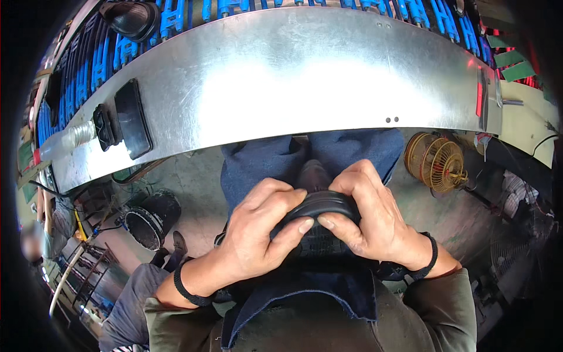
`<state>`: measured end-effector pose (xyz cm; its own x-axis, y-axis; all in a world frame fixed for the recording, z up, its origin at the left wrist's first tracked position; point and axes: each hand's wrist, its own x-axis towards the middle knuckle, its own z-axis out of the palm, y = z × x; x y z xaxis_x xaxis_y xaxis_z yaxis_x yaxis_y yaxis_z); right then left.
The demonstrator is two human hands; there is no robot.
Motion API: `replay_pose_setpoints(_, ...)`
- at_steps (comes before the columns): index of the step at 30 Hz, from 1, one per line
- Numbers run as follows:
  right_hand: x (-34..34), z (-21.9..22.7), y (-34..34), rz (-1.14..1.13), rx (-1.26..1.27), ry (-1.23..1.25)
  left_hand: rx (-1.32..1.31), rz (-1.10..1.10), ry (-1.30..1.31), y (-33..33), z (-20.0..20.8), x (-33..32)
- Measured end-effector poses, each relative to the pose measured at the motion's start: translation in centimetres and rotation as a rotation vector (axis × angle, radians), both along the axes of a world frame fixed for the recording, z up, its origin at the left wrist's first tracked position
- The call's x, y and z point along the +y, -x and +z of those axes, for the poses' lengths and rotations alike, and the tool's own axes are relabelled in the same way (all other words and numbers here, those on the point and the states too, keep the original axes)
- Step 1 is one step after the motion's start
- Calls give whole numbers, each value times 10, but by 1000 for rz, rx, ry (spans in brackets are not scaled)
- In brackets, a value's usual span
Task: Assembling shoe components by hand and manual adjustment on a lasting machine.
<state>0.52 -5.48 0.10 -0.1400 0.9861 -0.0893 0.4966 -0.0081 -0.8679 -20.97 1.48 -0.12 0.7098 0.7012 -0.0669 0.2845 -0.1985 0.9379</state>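
Over my lap, both hands grip what looks like a black shoe (324,203), its rounded, ridged rubber edge turned toward me. My left hand (258,226) is closed on its left side, thumb on the near face and fingers curled over the top. On the other side my right hand (369,214) pinches it the same way, the two thumb tips nearly meeting at the middle. The far part of the shoe tapers away over the blue apron cloth (258,164) on my legs. My palms cover the shoe's sides.
Ahead lies a shiny metal table (234,64), with a phone (133,119) and a clear bottle (73,136) at left. Beyond runs a blue-slatted conveyor (229,6) carrying a black shoe (130,20). A caged fan (437,163) stands right, a bucket (151,222) and another person's leg (132,305) left.
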Motion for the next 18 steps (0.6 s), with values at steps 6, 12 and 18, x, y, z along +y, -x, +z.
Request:
replay_pose_setpoints(6, -15, -17, 9, -326, 385, 235, -78, 46, 146, -1, -6, 3)
replay_pose_setpoints(12, -56, 30, 8, 261, 703, 83, -308, -116, -80, 26, 48, -51)
replay_pose_setpoints(18, -102, 32, 43, 97, 599, -167, -490, -333, 214, 17, 7, -88)
